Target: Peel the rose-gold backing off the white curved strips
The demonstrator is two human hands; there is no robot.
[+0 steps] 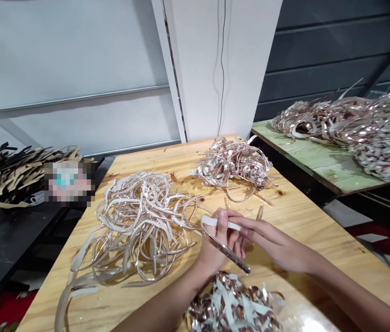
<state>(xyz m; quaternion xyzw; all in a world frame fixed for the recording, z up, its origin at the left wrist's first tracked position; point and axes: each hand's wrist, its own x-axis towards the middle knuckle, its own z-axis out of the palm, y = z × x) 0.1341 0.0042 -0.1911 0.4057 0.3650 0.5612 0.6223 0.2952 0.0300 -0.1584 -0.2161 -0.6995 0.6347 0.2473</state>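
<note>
A strip (224, 249), white on one side and shiny rose-brown on the other, loops over my left hand (215, 244), whose thumb presses on it. My right hand (267, 237) meets the left one, its fingertips pinching the strip's white part. Left of the hands lies a loose tangle of long pale, shiny-edged strips (142, 221). Beyond them sits a bunch of rose-coloured metallic strips (234, 163). Close to my body, below the hands, is a heap of short white and rose curled pieces (232, 306).
All this rests on a wooden table (302, 221). A green-topped table (305, 159) at the right bears piles of shiny strips (354, 124). At the left, a black table (4, 249) holds black and tan strips (18, 177). A white wall (77, 50) stands behind.
</note>
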